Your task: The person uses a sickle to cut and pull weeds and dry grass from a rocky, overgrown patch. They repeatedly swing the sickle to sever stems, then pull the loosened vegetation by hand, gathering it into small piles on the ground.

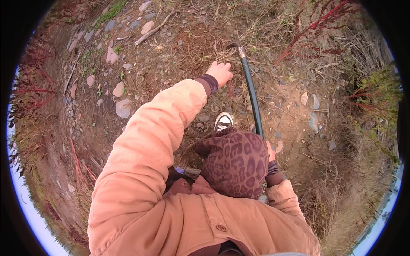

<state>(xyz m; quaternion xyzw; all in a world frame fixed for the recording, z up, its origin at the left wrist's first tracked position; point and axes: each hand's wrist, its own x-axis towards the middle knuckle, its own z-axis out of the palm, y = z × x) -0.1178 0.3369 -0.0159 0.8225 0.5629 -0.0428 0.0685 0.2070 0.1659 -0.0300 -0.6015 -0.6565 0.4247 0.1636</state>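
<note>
Dark-handled hooked tool (252,94) lies right of person's left hand (220,74), long axis running near to far, hooked head (232,45) at far end. Left hand, closer to head, hangs just left of handle, fingers partly bent; cannot tell whether they pinch anything. Right hand (270,152) sits by near end, fingers hidden behind leopard-print fabric (235,164); grasp cannot be confirmed.

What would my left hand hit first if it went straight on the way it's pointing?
Probably the metal collar of the dark-handled tool, just ahead of your left hand, though depth is hard to judge.
</note>
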